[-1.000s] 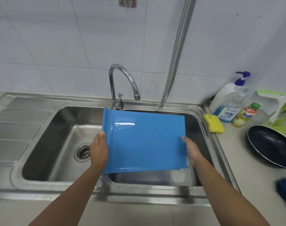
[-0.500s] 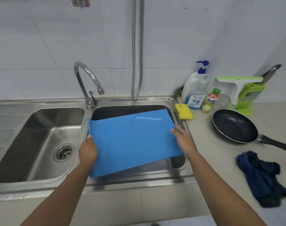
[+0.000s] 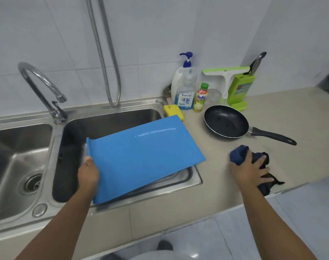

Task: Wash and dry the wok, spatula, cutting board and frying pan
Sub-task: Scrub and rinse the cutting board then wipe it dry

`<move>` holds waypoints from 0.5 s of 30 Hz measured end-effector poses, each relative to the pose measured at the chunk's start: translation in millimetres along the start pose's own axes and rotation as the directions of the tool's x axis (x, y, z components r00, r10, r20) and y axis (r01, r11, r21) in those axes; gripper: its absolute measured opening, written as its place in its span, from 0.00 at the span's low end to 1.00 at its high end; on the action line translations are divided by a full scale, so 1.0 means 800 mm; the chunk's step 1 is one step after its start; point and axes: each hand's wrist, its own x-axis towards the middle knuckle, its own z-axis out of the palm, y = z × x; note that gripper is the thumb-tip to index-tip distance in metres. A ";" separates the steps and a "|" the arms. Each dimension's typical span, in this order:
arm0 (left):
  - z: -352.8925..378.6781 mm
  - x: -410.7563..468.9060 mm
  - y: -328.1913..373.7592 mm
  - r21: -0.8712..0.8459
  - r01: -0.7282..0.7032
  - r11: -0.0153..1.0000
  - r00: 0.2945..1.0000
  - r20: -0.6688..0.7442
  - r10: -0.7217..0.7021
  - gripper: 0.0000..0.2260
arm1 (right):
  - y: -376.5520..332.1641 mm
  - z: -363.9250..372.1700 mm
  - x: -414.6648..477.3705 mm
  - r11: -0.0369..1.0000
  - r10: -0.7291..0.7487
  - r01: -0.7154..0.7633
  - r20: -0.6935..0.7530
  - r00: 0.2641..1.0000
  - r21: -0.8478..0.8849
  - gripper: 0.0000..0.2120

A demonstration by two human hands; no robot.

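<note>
cutting board (image 3: 141,156) over right basin (image 3: 122,119), seemingly wok (image 3: 69,156) beneath, frying pan (image 3: 226,121) on counter (image 3: 216,177) rightward, cloth (image 3: 238,156) before pan

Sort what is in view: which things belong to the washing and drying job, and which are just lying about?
Belong to the job: board, gripped by the left hand; cloth, under the right hand; frying pan; sponge; soap bottle.

Lying about: green-capped bottle; glass; squeegee; knife block.
</note>
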 end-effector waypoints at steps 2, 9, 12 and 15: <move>0.008 -0.003 0.001 0.006 -0.003 1.000 1.000 0.014 0.003 0.29 | 0.009 0.007 0.002 1.000 -0.007 0.008 -0.027 1.000 0.015 0.39; 0.020 -0.011 0.000 0.005 0.038 0.999 0.999 0.032 -0.038 0.29 | 0.005 0.015 -0.019 0.912 -0.021 0.060 -0.100 0.995 0.405 0.24; 0.011 -0.008 -0.002 0.008 0.036 0.999 0.999 0.034 -0.036 0.28 | -0.017 0.004 -0.050 0.720 -0.036 0.122 -0.139 0.990 0.683 0.10; -0.010 -0.004 -0.005 0.003 0.037 0.999 0.999 0.033 -0.037 0.28 | -0.058 -0.007 -0.099 0.547 -0.106 0.149 -0.109 0.988 0.824 0.17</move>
